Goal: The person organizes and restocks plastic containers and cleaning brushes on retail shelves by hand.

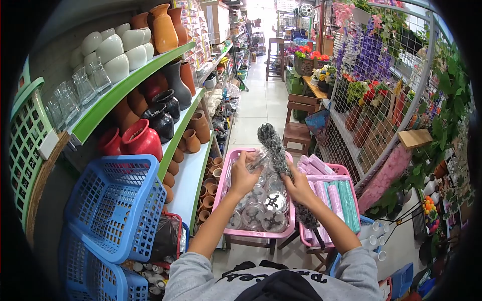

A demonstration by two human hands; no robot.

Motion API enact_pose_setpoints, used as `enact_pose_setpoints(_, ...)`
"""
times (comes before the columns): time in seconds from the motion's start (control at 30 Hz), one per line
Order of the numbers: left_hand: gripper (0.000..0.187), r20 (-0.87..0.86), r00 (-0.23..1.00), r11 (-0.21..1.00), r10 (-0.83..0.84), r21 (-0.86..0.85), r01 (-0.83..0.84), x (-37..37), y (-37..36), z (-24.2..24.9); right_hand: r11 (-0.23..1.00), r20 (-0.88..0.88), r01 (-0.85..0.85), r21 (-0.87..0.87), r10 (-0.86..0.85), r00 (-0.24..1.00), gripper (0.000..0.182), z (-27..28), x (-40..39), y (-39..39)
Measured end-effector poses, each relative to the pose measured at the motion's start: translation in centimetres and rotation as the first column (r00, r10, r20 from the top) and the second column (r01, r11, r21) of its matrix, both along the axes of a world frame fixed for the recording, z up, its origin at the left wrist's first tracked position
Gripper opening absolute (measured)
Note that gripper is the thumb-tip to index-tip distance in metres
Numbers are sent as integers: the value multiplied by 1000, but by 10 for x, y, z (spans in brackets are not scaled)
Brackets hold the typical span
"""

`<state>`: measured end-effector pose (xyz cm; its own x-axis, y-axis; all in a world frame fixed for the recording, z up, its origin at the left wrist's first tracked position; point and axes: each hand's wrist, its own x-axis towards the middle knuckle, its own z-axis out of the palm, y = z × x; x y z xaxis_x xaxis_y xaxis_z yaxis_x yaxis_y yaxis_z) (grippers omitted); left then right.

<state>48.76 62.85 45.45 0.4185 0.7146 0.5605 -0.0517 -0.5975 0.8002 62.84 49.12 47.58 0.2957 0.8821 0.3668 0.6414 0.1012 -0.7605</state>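
Observation:
My left hand (pixel 244 175) is closed around a small clear glass container (pixel 259 161), raised over a pink basket (pixel 258 234). A fluffy grey duster (pixel 272 140) is gripped in my right hand (pixel 300 186). Its upper end stands beside the container, overlapping it in this view, while its dark lower end hangs down between two baskets. Inside the pink basket lie several clear glass containers (pixel 252 216), one with a dark cross-shaped pattern (pixel 275 200). To the right, a second pink basket (pixel 355 193) holds wrapped pink packs (pixel 321 193) and green packs (pixel 337 206).
Shelves on the left carry white bowls (pixel 109 48), glass vases (pixel 84 83), red pots (pixel 142 138) and clay pots (pixel 200 126). Blue baskets (pixel 118 173) stand at lower left. On the right is a wire rack (pixel 371 85) with flowers. A wooden chair (pixel 297 131) stands by the tiled aisle (pixel 256 110).

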Motion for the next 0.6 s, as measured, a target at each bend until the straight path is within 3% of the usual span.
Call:
enact_pose_setpoints(0.03,39,-1,1000,1000,4,-4,-4,-4,-3,5,992,80,-29,121,20,997,52,-8,3,4)
enact_pose_setpoints(0.13,37,-110,992,998,-54,-31,51,-9,-5,15,989,51,-71,132,65,997,54,-13,5,5)
enact_pose_setpoints(0.17,34,-176,984,992,-17,118,38,-7,-3,12,989,52,-68,132,62,997,54,-9,1,3)
enact_pose_setpoints(0.2,32,-234,972,964,28,264,36,-4,1,5,991,186,-120,55,108,976,55,-5,-7,-1)
enact_pose_setpoints(0.23,25,-161,956,686,244,725,-53,0,3,1,986,312,-162,-32,164,936,56,-1,-13,-5)
enact_pose_setpoints(0.27,29,-180,983,954,-21,291,74,-2,0,-5,986,311,-162,-31,164,936,56,1,-12,-5)
enact_pose_setpoints(0.33,31,92,995,999,-31,16,30,5,-1,-6,993,242,14,-120,15,970,58,9,-4,1)
enact_pose_setpoints(0.37,35,142,980,986,-138,-79,150,3,1,-3,994,96,45,-97,-36,995,57,6,6,5)
enact_pose_setpoints(0.4,34,173,979,993,-112,-2,114,2,-1,-3,994,93,47,-101,-38,995,57,-2,8,6)
enact_pose_setpoints(0.47,36,49,988,989,-144,19,143,-6,-5,15,987,64,-67,147,58,996,55,-4,7,8)
enact_pose_setpoints(0.53,37,48,985,985,-168,-26,169,-7,-4,19,991,55,-87,102,82,995,54,7,4,0)
enact_pose_setpoints(0.6,38,36,981,978,-189,-78,191,-10,-1,14,983,1,-124,-132,126,992,53,24,2,-4)
